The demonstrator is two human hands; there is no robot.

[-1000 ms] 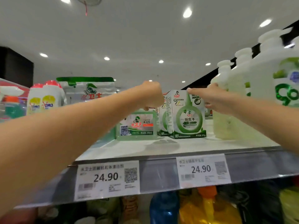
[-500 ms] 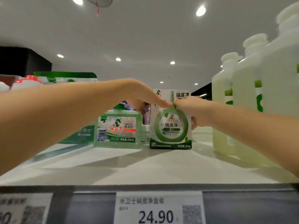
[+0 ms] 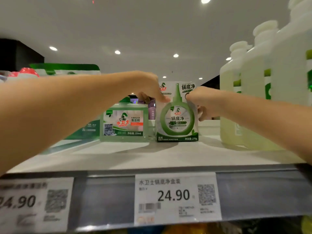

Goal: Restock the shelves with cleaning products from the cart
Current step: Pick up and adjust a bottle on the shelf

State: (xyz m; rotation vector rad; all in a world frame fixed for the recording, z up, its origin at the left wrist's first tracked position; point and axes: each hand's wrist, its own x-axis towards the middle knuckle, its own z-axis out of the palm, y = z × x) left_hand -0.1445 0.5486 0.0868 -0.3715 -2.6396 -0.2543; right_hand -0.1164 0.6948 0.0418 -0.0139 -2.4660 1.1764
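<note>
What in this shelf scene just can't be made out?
Head view:
- Purple items behind the green box: hidden by the left hand and clear bottle.
- Left price tag: blurred, cut off by the left edge.
- Green box's right side: covered by the right hand.
- Goods below the shelf: cut by the bottom edge.

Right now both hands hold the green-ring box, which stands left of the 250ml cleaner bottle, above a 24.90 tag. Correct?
Not quite. The head view shows the green-ring box standing right of the 250ml cleaner bottle, not left. The left hand and right hand do hold it, above a 24.90 tag.
</note>
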